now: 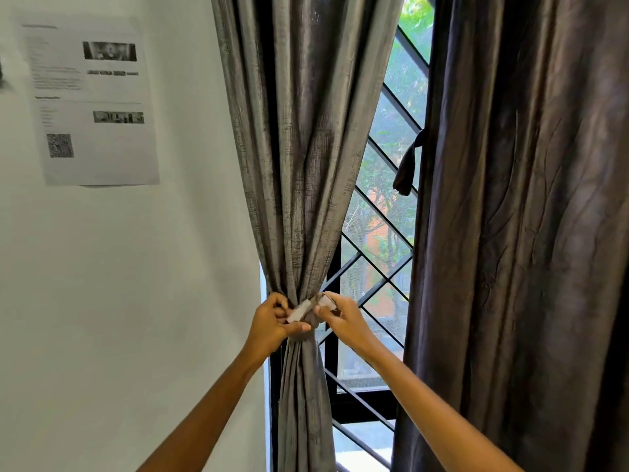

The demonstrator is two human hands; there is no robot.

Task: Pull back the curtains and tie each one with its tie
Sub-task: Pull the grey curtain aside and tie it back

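The left grey curtain (299,148) is gathered into a narrow bunch at waist height beside the wall. A pale tie (301,311) is wrapped around the bunch. My left hand (272,321) pinches one end of the tie on the left of the bunch. My right hand (340,316) pinches the other end on the right, and the two ends meet in front. The right dark curtain (517,233) hangs loose and covers its side of the window. A dark tie (406,165) dangles at its left edge.
A window (381,240) with a black diamond-pattern grille shows between the curtains, with trees outside. A printed sheet (92,100) is stuck on the white wall at the upper left.
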